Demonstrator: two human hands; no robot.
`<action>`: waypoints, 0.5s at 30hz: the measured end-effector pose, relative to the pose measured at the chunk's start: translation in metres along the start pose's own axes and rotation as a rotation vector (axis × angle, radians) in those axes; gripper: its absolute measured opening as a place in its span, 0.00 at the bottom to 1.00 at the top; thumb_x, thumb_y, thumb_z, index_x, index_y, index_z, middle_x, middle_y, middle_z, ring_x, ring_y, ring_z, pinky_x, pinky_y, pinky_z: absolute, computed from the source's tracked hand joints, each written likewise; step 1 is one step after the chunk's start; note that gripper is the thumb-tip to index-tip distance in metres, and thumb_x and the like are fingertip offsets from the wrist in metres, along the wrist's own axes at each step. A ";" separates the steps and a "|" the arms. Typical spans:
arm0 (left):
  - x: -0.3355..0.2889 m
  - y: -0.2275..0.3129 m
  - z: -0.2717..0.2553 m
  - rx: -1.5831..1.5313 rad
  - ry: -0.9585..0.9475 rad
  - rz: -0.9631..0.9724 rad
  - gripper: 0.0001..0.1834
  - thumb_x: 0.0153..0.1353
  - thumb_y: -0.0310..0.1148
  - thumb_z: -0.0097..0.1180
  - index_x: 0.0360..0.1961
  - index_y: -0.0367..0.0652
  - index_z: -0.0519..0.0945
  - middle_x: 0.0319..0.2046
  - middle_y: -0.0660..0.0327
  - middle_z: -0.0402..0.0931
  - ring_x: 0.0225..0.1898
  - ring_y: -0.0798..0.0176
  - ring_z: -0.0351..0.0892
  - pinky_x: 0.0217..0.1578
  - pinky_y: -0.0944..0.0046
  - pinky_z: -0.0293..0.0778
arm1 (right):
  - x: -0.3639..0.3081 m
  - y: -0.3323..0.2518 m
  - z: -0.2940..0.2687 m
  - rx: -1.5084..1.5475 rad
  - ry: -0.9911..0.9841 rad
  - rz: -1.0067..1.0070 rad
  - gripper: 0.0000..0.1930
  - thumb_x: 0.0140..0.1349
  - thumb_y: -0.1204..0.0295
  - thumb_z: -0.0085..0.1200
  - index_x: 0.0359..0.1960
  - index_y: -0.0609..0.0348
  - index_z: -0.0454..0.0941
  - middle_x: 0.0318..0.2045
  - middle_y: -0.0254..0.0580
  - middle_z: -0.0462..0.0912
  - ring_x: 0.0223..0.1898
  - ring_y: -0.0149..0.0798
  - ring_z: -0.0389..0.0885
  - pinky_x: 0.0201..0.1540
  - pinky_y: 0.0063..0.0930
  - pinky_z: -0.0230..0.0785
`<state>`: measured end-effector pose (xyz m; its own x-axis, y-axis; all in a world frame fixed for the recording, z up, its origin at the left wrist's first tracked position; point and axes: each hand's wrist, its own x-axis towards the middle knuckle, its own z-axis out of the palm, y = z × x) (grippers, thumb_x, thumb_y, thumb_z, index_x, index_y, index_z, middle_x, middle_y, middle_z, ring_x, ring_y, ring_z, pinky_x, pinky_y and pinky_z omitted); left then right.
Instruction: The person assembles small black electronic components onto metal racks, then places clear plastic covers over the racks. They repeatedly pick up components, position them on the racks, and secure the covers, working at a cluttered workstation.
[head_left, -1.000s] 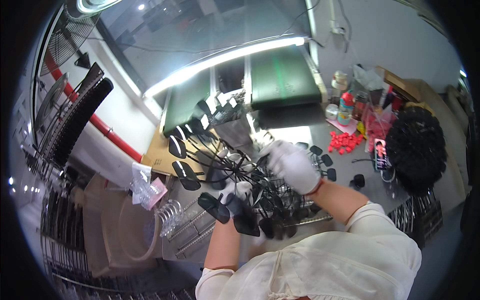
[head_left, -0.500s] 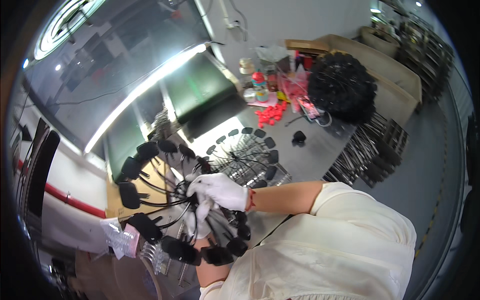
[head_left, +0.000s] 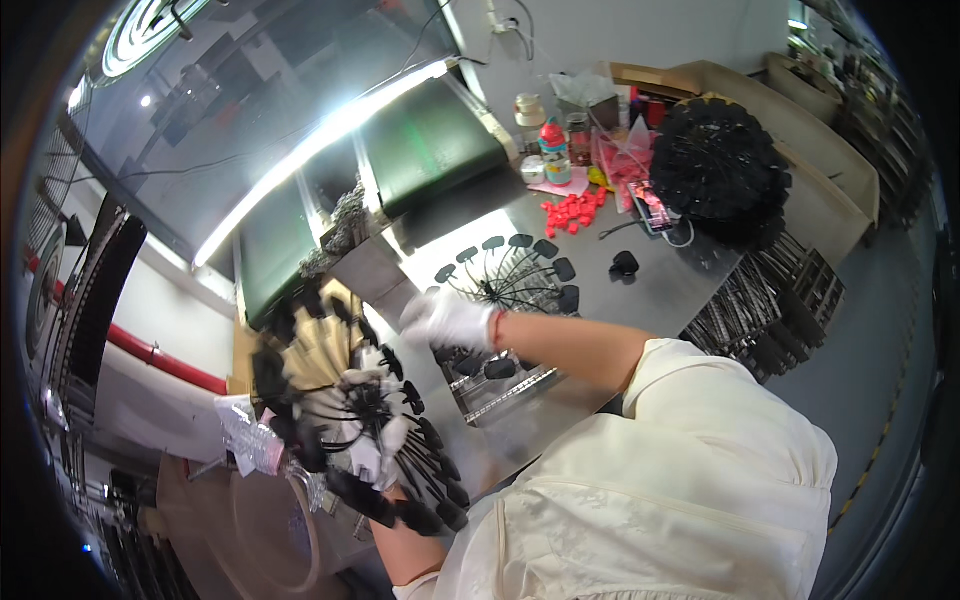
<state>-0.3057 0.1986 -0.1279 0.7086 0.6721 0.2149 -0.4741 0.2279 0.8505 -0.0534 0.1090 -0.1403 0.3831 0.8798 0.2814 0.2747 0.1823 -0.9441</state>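
Observation:
My left hand [head_left: 370,458], in a white glove, holds a wheel-shaped cluster of black paddle-like pieces [head_left: 345,495] on thin curved stems. The stems meet at a dark middle; part of the hand is hidden behind them. Motion blurs the cluster's left side. To its right, my white-gloved right hand [head_left: 450,320] is lifted away from it, its fingers too smeared to read. Just beyond that hand, a second ring of black paddle-like pieces [head_left: 565,269] lies on the metal table [head_left: 560,385], fanned around its own hub.
A big heap of black pieces [head_left: 715,165] stands at the right, above stacked metal strips [head_left: 740,300]. Red blocks [head_left: 575,210], a phone [head_left: 655,210] with a cable and several bottles [head_left: 555,150] lie behind. A green conveyor belt [head_left: 430,140] and bright tube lamp [head_left: 320,145] run far left.
My right hand has come off the held cluster and moved up and right. The cluster has tilted and turned in my left hand. The whole view has shifted a little.

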 end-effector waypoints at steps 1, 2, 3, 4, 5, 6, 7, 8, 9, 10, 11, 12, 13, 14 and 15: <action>-0.005 0.001 -0.008 -0.015 0.055 0.032 0.36 0.60 0.22 0.64 0.69 0.48 0.65 0.41 0.61 0.75 0.36 0.64 0.77 0.33 0.67 0.78 | 0.010 0.020 -0.026 -0.210 0.133 0.051 0.24 0.59 0.57 0.66 0.47 0.66 0.85 0.35 0.44 0.86 0.36 0.38 0.82 0.38 0.30 0.75; -0.009 0.004 -0.017 -0.034 0.115 0.071 0.36 0.60 0.22 0.64 0.68 0.49 0.66 0.41 0.61 0.75 0.36 0.64 0.77 0.33 0.67 0.78 | 0.018 0.043 -0.049 -0.464 0.216 0.111 0.25 0.60 0.55 0.64 0.47 0.66 0.85 0.38 0.47 0.85 0.39 0.41 0.82 0.42 0.33 0.75; -0.013 0.008 -0.026 -0.047 0.170 0.110 0.35 0.60 0.21 0.65 0.68 0.49 0.66 0.40 0.61 0.75 0.36 0.64 0.77 0.33 0.67 0.78 | 0.023 0.067 -0.066 -0.565 0.236 0.263 0.26 0.61 0.53 0.62 0.48 0.65 0.84 0.40 0.50 0.85 0.42 0.45 0.83 0.45 0.35 0.75; -0.017 0.011 -0.035 -0.054 0.223 0.145 0.35 0.60 0.21 0.65 0.67 0.49 0.67 0.40 0.61 0.75 0.36 0.64 0.77 0.32 0.66 0.78 | 0.026 0.090 -0.078 -0.690 0.165 0.384 0.27 0.61 0.51 0.59 0.49 0.64 0.84 0.42 0.53 0.85 0.44 0.48 0.83 0.48 0.38 0.74; -0.021 0.014 -0.042 -0.058 0.272 0.182 0.35 0.60 0.21 0.65 0.67 0.50 0.67 0.40 0.61 0.75 0.36 0.64 0.77 0.32 0.66 0.78 | 0.029 0.110 -0.084 -0.810 0.018 0.441 0.28 0.62 0.49 0.57 0.50 0.64 0.84 0.44 0.57 0.85 0.47 0.51 0.83 0.52 0.41 0.74; -0.025 0.015 -0.049 -0.058 0.314 0.206 0.34 0.60 0.20 0.65 0.66 0.50 0.68 0.40 0.61 0.75 0.36 0.64 0.77 0.32 0.66 0.78 | 0.030 0.123 -0.087 -0.876 -0.148 0.497 0.29 0.63 0.47 0.55 0.51 0.63 0.84 0.46 0.60 0.85 0.50 0.55 0.84 0.55 0.44 0.74; -0.028 0.015 -0.054 -0.052 0.342 0.232 0.34 0.59 0.20 0.65 0.66 0.51 0.68 0.40 0.61 0.75 0.36 0.65 0.77 0.32 0.66 0.78 | 0.031 0.130 -0.089 -0.898 -0.225 0.472 0.31 0.64 0.45 0.53 0.51 0.62 0.84 0.49 0.63 0.85 0.52 0.58 0.84 0.58 0.47 0.74; -0.029 0.013 -0.057 -0.039 0.353 0.259 0.34 0.59 0.20 0.65 0.65 0.51 0.69 0.40 0.61 0.75 0.36 0.65 0.77 0.32 0.66 0.78 | 0.033 0.128 -0.084 -0.938 -0.210 0.450 0.27 0.68 0.50 0.50 0.53 0.60 0.83 0.50 0.60 0.85 0.54 0.58 0.83 0.59 0.47 0.73; -0.029 0.008 -0.058 -0.016 0.336 0.288 0.33 0.59 0.21 0.67 0.63 0.53 0.70 0.40 0.62 0.75 0.37 0.64 0.76 0.33 0.64 0.79 | 0.027 0.120 -0.076 -0.877 -0.122 0.402 0.25 0.70 0.52 0.49 0.51 0.61 0.84 0.49 0.61 0.85 0.54 0.59 0.83 0.58 0.48 0.73; -0.028 0.003 -0.057 0.005 0.319 0.317 0.32 0.58 0.21 0.68 0.61 0.54 0.70 0.41 0.62 0.75 0.39 0.63 0.76 0.34 0.62 0.79 | 0.025 0.104 -0.069 -0.752 -0.089 0.328 0.24 0.72 0.53 0.47 0.48 0.63 0.83 0.47 0.61 0.85 0.53 0.60 0.82 0.55 0.49 0.72; -0.027 -0.004 -0.054 0.008 0.266 0.355 0.32 0.58 0.21 0.68 0.62 0.53 0.70 0.41 0.62 0.75 0.40 0.63 0.76 0.36 0.60 0.79 | 0.016 0.082 -0.061 -0.548 0.002 0.221 0.22 0.74 0.55 0.47 0.45 0.65 0.83 0.43 0.62 0.85 0.48 0.58 0.83 0.53 0.48 0.72; -0.022 -0.013 -0.048 -0.005 0.225 0.387 0.32 0.59 0.21 0.67 0.62 0.53 0.69 0.42 0.62 0.75 0.41 0.62 0.76 0.38 0.59 0.80 | 0.011 0.055 -0.048 -0.127 0.041 0.190 0.18 0.74 0.58 0.50 0.41 0.63 0.83 0.30 0.51 0.84 0.33 0.43 0.82 0.38 0.36 0.73; -0.018 -0.020 -0.042 0.088 0.174 0.385 0.34 0.58 0.21 0.68 0.63 0.52 0.69 0.43 0.61 0.76 0.41 0.62 0.77 0.41 0.58 0.80 | 0.000 0.027 -0.037 0.416 -0.022 0.230 0.12 0.74 0.64 0.53 0.37 0.59 0.82 0.19 0.34 0.74 0.19 0.27 0.70 0.22 0.23 0.62; -0.014 -0.027 -0.035 0.161 0.143 0.373 0.35 0.56 0.21 0.69 0.64 0.51 0.69 0.44 0.61 0.76 0.42 0.61 0.78 0.44 0.58 0.80 | -0.012 0.000 -0.024 0.602 -0.066 0.278 0.09 0.74 0.68 0.52 0.36 0.56 0.81 0.16 0.24 0.66 0.15 0.19 0.59 0.16 0.17 0.47; -0.007 -0.034 -0.026 0.216 0.251 0.267 0.36 0.56 0.23 0.69 0.65 0.48 0.68 0.45 0.60 0.77 0.43 0.61 0.79 0.46 0.59 0.80 | -0.021 -0.025 -0.015 0.763 -0.136 0.297 0.09 0.75 0.68 0.50 0.37 0.56 0.81 0.17 0.25 0.68 0.14 0.20 0.60 0.15 0.19 0.48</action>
<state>-0.3084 0.2043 -0.1703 0.4137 0.8443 0.3406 -0.4849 -0.1124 0.8674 -0.0552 0.0790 -0.1205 0.2224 0.9746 0.0250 -0.5131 0.1388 -0.8470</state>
